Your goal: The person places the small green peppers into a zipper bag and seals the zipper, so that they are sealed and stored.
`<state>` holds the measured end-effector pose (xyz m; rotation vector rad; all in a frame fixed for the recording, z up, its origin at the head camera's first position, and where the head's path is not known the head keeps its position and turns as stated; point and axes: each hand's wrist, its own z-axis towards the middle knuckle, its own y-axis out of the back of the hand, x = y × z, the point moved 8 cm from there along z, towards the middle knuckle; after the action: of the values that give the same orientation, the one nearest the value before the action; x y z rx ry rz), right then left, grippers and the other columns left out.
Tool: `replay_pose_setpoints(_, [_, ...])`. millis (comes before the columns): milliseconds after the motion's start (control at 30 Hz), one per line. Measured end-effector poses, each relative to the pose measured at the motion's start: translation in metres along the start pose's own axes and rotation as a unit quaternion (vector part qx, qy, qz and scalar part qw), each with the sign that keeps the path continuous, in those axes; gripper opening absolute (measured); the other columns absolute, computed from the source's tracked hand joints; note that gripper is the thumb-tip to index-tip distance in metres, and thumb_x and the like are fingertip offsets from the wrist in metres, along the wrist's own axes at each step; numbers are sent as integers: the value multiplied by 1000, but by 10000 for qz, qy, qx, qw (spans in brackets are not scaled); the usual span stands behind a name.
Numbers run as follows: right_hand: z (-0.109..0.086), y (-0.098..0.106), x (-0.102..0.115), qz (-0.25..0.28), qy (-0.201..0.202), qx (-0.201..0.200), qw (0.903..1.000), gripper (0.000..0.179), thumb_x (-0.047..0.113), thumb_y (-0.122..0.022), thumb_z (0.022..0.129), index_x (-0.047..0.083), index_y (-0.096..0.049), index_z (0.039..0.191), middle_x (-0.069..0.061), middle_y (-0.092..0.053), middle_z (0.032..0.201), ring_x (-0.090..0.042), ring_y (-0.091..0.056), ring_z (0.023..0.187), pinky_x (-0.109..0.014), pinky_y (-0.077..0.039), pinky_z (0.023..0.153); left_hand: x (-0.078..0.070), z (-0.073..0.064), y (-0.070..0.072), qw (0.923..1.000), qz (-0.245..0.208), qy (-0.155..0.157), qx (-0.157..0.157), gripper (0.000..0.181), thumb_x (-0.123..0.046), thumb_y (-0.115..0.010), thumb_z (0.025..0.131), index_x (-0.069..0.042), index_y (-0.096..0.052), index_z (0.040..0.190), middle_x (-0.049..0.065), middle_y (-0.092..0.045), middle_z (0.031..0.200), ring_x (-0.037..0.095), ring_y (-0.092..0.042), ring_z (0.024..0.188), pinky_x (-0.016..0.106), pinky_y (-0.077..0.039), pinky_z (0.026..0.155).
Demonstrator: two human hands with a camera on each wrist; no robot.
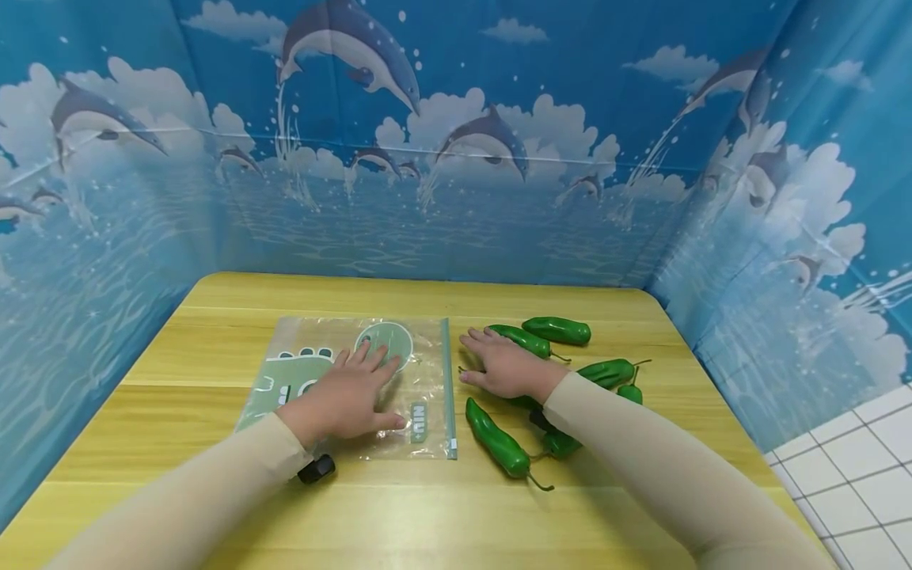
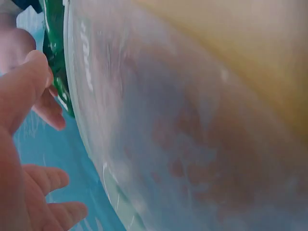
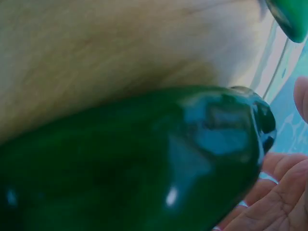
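Observation:
A clear zip bag (image 1: 435, 356) with green print lies flat on the table, its slider edge facing right. Over its middle, my left hand (image 1: 349, 396) is spread with straight fingers; whether the palm touches the plastic I cannot tell. To the right of the bag lie several green peppers (image 1: 499, 439). My right hand (image 1: 509, 366) is stretched out among them, fingers pointing left, holding nothing that I can see. One pepper (image 1: 523, 339) lies just beyond its fingers, and others are partly hidden under the forearm. In the right wrist view a big pepper (image 3: 144, 159) fills the foreground.
The yellow wood-grain table (image 1: 399, 514) ends at a blue dolphin-print curtain (image 1: 442, 222) behind and at both sides. Another pepper (image 1: 557, 330) lies at the back right. White tiles (image 1: 848, 467) show at the lower right. A black wrist device (image 1: 317, 469) sits below the left cuff.

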<state>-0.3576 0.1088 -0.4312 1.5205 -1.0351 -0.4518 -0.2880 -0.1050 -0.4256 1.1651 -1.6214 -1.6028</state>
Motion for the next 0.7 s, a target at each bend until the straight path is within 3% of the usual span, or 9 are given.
replay_pose_setpoints(267, [4,-14,-2,-82,135,300,9994,81,54,-54,106,14,-24,169,-13,-18,177,-46,-11,163,-59,-17,132,-10,-2,-12,9993,-114,-24,354,105,-72,-67,90,-13,-28,168,21,-20,175,50,-10,161,68,-13,129])
replay_pose_setpoints(500, [8,-22,-1,-332,316,322,9984,84,61,-53,105,17,-23,170,-9,-22,176,-47,-14,162,-57,-18,132,-21,-3,-17,9981,-283,-342,424,102,-70,-66,92,-12,-30,167,21,-23,174,51,-19,159,65,-21,129])
replay_pose_setpoints(700, [11,-23,2,-394,398,291,9980,87,63,-55,103,16,-24,169,-7,-24,176,-47,-16,161,-58,-20,132,-23,-1,-24,9972,-377,-390,517,97,-67,-67,94,-12,-32,167,21,-24,174,49,-22,159,64,-25,128])
